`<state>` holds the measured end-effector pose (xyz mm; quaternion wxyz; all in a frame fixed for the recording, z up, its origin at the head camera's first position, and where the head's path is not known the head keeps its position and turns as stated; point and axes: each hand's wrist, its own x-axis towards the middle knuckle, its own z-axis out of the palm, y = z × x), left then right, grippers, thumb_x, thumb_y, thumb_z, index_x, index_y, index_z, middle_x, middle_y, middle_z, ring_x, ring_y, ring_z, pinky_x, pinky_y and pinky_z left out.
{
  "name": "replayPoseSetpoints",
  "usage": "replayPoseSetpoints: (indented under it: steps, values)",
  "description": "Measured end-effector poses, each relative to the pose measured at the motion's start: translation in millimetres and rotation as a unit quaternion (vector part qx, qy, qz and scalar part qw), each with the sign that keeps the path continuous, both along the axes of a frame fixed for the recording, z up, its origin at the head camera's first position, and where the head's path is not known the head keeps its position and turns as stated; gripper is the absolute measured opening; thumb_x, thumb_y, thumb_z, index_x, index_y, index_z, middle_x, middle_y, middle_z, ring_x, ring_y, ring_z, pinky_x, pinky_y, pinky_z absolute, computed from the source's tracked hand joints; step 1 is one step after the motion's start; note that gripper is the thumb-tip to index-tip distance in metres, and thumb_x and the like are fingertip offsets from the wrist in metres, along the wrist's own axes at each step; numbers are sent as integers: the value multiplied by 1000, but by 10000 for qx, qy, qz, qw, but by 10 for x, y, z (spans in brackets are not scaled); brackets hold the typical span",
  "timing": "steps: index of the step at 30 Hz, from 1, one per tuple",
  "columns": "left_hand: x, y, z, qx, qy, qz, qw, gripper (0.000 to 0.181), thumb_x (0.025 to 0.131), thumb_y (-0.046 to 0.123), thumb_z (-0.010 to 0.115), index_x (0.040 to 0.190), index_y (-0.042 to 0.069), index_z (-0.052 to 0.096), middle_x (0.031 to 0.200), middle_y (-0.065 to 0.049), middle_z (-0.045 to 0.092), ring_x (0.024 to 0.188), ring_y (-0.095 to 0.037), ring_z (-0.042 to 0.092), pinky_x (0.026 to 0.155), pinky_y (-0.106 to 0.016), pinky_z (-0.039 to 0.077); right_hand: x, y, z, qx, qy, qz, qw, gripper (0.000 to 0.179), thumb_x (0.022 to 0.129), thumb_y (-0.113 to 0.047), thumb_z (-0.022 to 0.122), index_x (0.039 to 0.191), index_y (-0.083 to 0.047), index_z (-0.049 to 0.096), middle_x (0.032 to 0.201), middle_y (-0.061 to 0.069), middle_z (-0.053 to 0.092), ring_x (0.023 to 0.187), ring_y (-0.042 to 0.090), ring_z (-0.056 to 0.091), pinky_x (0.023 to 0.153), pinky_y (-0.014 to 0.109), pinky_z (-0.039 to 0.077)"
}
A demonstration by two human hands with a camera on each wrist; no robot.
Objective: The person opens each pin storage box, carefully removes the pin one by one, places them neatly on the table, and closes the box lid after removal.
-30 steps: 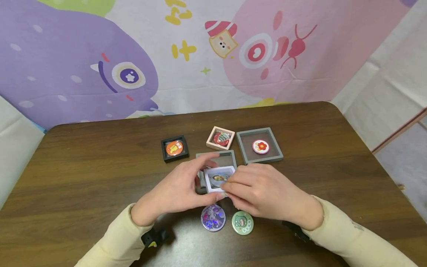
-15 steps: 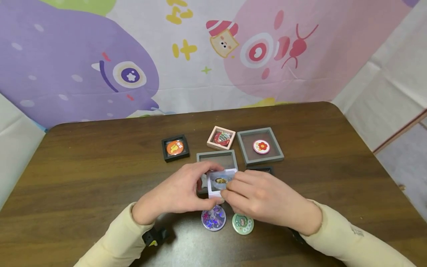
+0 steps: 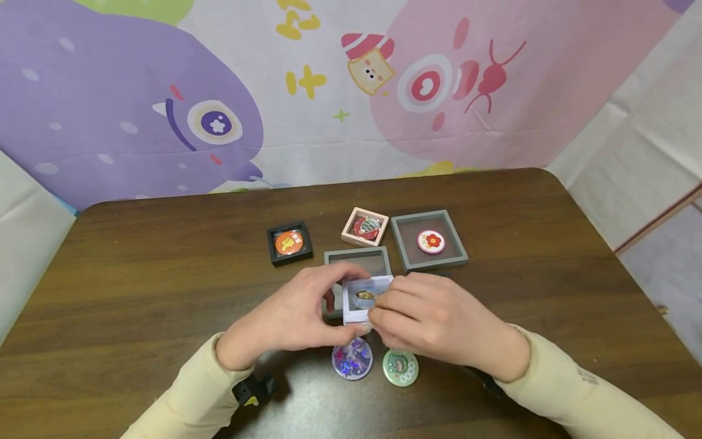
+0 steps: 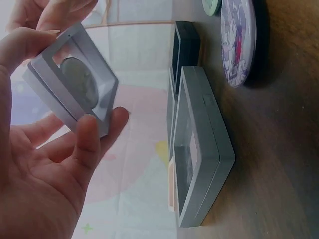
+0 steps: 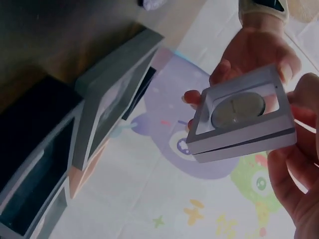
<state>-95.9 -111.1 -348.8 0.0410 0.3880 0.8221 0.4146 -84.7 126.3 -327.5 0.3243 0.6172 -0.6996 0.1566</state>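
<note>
at the cuff of a long, pale cream fabric left sleeve (image 3: pixel 186 393) sits a black, boxy wrist device (image 3: pixel 249 388) with a yellow patch (image 3: pixel 251 401); opposite that sleeve, the matching right sleeve (image 3: pixel 554 372) bears small grey print (image 3: pixel 588 377).

We see a square white frame (image 5: pixel 239 133) held aloft, tilted, between left hand (image 3: pixel 296 312) and right hand (image 3: pixel 433 318); a narrow gap parts its halves along one side. Inside sits a round badge (image 5: pixel 238 111), silvery behind.

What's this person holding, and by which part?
A white frame, by its outer edges: the left hand around its left side, the right hand at its right side.
</note>
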Motion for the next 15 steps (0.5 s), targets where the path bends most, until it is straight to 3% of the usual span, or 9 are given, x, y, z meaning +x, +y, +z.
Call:
replayPoseSetpoints:
  steps: [5, 9, 15]
  values:
    - [-6, 5, -10, 214, -46, -6, 9998, 57, 77, 30, 83, 126, 14, 58, 102, 9, 63, 86, -8, 59, 62, -25, 53, -17, 49, 64, -179, -267, 122, 9994, 15, 98, -6, 52, 93, -4, 66, 91, 2, 66, 80, 18, 61, 70, 28, 53]
    - [-4, 7, -8, 213, -11, 42, 9998, 63, 74, 32, 86, 128, 15, 57, 106, 9, 63, 88, -8, 59, 65, -25, 53, -35, 61, 113, -339, -101, 47, 9994, 15, 101, -7, 55, 92, -3, 68, 92, 4, 67, 80, 19, 62, 70, 30, 53]
    - [22, 32, -10, 161, -63, 18, 9998, 75, 69, 33, 90, 133, 16, 54, 113, 13, 62, 91, -9, 58, 69, -26, 52, -68, 55, 103, -1180, 102, -382, 9922, 17, 99, -12, 61, 88, -2, 71, 79, 4, 60, 62, 17, 53, 54, 28, 49]
